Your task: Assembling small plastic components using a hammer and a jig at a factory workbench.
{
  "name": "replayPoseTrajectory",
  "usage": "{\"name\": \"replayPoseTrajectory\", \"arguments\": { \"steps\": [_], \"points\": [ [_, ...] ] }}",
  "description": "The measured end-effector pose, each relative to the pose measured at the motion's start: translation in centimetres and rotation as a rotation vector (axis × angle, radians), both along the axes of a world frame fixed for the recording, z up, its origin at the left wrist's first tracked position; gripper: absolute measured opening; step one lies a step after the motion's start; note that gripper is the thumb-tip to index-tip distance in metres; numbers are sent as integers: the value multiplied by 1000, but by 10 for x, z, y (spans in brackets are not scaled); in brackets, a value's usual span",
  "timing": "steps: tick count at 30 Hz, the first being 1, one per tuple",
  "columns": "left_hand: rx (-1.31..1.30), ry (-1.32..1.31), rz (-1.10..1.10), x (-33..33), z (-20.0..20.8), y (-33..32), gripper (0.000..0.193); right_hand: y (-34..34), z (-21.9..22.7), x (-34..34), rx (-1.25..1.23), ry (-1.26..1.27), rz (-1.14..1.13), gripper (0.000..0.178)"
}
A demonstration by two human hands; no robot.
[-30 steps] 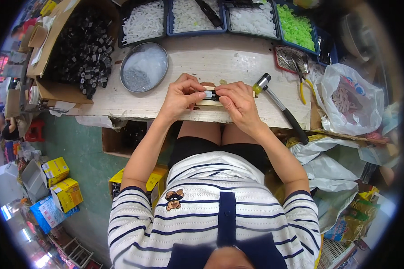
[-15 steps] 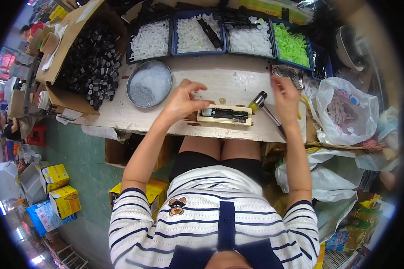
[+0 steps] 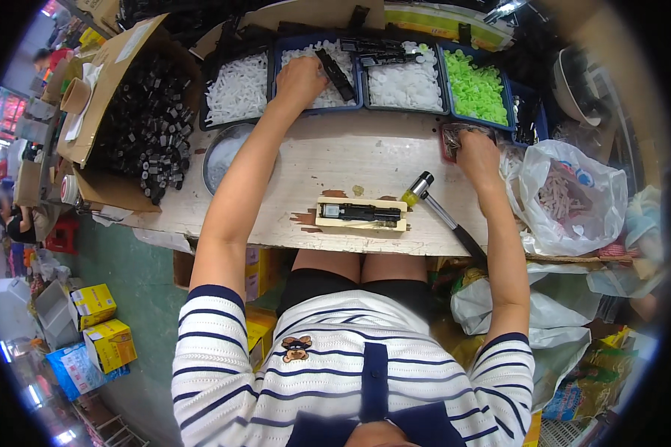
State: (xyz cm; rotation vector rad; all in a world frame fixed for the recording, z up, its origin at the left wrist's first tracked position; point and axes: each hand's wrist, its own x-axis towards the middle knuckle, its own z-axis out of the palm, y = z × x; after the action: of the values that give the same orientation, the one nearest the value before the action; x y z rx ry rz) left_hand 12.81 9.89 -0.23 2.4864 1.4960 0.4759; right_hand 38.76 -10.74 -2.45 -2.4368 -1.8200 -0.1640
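My left hand (image 3: 300, 82) reaches into the blue bin (image 3: 334, 109) of small white plastic parts, fingers bent downward beside a long black plastic piece (image 3: 335, 74) lying across it. What its fingertips close on is hidden. Over at the right, my right hand (image 3: 479, 155) dips bent fingers into a small tray (image 3: 447, 150) of dark, shiny small parts. Anything pinched there is too small to make out. Between my arms, a cream holding block (image 3: 361, 225) cradles a black oblong assembly (image 3: 361, 213) with a clear end. Right of it rests a hammer (image 3: 443, 214) with a yellow tip.
A cardboard box (image 3: 104, 97) of black parts stands at the left. My left forearm partly covers a round metal dish (image 3: 212, 160). More bins hold white parts (image 3: 237, 88) and green parts (image 3: 473, 88). A white plastic bag (image 3: 574, 216) sits at the right.
My left hand has moved from beside the holding block up to the bin of white parts. My right hand has come down into the small tray.
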Motion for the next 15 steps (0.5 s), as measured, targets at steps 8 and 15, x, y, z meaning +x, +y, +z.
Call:
{"name": "replayPoseTrajectory", "arguments": {
  "steps": [8, 15],
  "points": [
    [-188, -465, -103, -28, -3, 9, 32, -8, 4, 5, 124, 70, 95, 11],
    [-580, -1020, -23, -35, 11, -9, 21, -14, -4, 5, 146, -8, 145, 9]
  ]
}}
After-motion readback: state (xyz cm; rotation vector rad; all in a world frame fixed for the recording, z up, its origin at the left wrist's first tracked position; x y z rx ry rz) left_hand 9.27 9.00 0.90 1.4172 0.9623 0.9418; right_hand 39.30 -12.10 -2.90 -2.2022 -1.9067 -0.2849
